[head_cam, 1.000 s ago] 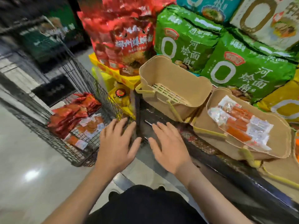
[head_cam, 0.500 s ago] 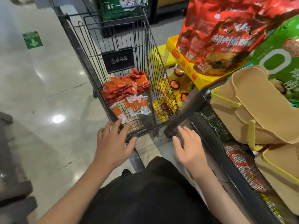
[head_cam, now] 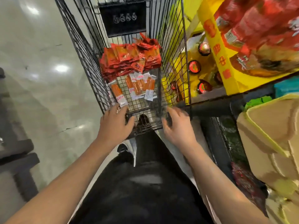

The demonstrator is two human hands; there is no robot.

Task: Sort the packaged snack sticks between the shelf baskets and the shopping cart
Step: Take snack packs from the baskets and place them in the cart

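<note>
Both hands are at the near end of the shopping cart [head_cam: 90,50], and neither one holds anything. The left hand [head_cam: 113,125] has its fingers spread and only a little bent, with the fingertips at the near wire edge of the cart. The right hand [head_cam: 176,126] is blurred, but its fingers look loosely spread too, and it is at the right near corner; I cannot tell if it touches the wire. The snack sticks lie on the cart floor in two groups. The orange sticks in clear wrappers [head_cam: 137,84] are the nearer group, straight ahead of the hands and below them, inside the wire walls. One single orange stick [head_cam: 117,92] lies apart on the left side, and its white end comes just beside the left fingertips. The long axis of these sticks runs mostly away from the person, a little slanted, so the near end of each stick points toward the hands. The red packets [head_cam: 129,59] are piled farther back, behind the orange ones, so they need a longer reach over the near wall. In my judgement the left hand is the closer one for the single stick, and the main bunch lies about between the two hands. The beige baskets [head_cam: 267,135] are on the shelf to the right, well apart from the sticks, on the side of the right hand, so carrying a stick there would suit that hand better.
</note>
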